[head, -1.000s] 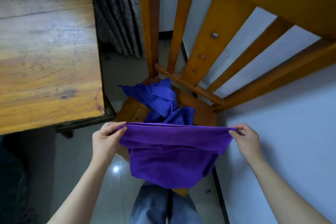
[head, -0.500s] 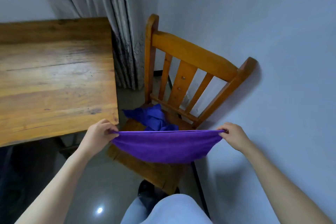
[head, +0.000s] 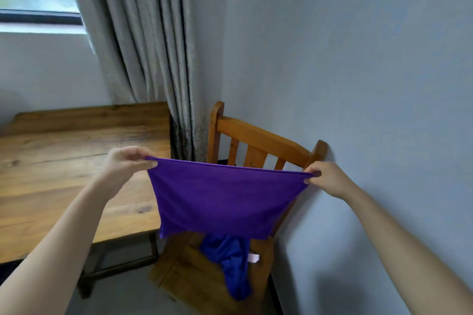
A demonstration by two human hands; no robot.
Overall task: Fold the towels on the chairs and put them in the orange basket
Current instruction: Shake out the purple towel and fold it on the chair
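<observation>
Both hands are raised in front of the chair (head: pixel 256 135). The left hand (head: pixel 125 163) pinches one top corner of the purple towel (head: pixel 222 199) and the right hand (head: pixel 329 179) pinches the other, fingers curled tight on the hem. The top edge is pulled nearly straight between them, and the cloth hangs free above the chair's seat, covering the lower part of its slatted back. I cannot tell whether it is a single layer or already doubled. A blue towel (head: pixel 233 263) lies crumpled on the seat beneath it, spilling over the chair's front edge, with a small white label showing. A wooden table (head: pixel 76 161) stands just left of the chair, and no orange basket is anywhere in sight. I take this to be the folding step for the purple towel, at the spread-and-square stage. The next move seems to call for bringing the two pinched corners together so the side edges meet evenly, without letting either corner slip. The table left of the chair would serve for flattening the fold. The blue towel is not yet folded.
</observation>
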